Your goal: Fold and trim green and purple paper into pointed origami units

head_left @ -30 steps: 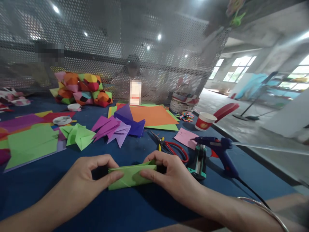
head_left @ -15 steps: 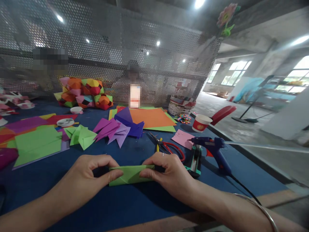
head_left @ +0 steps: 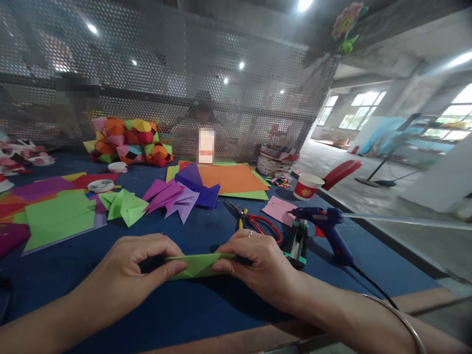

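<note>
A folded strip of green paper (head_left: 197,264) is held just above the blue table top (head_left: 206,314) at the front centre. My left hand (head_left: 132,273) pinches its left end between thumb and fingers. My right hand (head_left: 260,268), with a ring on one finger, pinches its right end. A thin bangle (head_left: 401,319) circles my right forearm. The strip is tilted so I see mostly its upper face and thin edge.
Red-handled scissors (head_left: 258,223), a small green tool (head_left: 298,243) and a blue glue gun (head_left: 330,228) lie right of my hands. Purple folded pieces (head_left: 180,194), green folded pieces (head_left: 123,206), paper sheets (head_left: 55,219), a paper cup (head_left: 308,186) and coloured paper balls (head_left: 129,140) sit farther back before a perforated screen.
The green strip has tipped flatter, showing less of its front face. Both hands keep their pinch on its ends. The view has shifted slightly.
</note>
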{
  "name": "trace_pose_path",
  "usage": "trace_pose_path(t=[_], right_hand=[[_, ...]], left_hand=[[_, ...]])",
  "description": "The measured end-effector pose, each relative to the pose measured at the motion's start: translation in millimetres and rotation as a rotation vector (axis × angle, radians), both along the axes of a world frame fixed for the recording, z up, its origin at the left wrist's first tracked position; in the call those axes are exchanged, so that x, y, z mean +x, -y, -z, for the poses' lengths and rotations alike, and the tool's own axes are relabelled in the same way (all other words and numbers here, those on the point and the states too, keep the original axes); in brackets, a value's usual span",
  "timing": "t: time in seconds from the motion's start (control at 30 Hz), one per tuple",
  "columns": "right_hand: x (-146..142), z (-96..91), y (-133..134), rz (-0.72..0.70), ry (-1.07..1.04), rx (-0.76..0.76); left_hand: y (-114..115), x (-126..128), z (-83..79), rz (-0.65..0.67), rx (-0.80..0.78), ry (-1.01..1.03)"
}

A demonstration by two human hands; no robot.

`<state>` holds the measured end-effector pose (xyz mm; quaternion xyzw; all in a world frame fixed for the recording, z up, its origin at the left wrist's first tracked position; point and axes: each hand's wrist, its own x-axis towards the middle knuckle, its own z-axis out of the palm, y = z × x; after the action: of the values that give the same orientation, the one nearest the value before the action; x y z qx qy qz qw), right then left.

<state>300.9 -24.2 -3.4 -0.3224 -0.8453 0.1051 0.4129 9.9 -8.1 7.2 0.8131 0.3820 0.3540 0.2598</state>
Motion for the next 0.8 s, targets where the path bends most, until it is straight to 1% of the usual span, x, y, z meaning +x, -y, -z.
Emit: trace_pose_path(t=[0.13,0.33,0.57,0.67,0.8], right_hand=[[0.4,1.2,0.0,0.005,0.017,0.017],[1.2,2.2,-1.1,-0.026,0.028,0.09],[-1.4,-0.3,-1.8,-0.045,-0.007,0.136],[-2.5,-1.6,-1.3,-0.041,-0.005,0.134],[-2.9,-1.9,-0.3,-0.028,0.0,0.114]], left_hand=[[-1.7,-2.8,6.3,0.045,0.057,0.032],[-0.1,-1.3,5.4,0.047,0.06,0.048],[-4.6,-5.3,11.9,0.102,0.123,0.041],[-3.4,-4.9,10.0,0.105,0.13,0.041],[0.3,-1.0,3.0,0.083,0.123,0.032]])
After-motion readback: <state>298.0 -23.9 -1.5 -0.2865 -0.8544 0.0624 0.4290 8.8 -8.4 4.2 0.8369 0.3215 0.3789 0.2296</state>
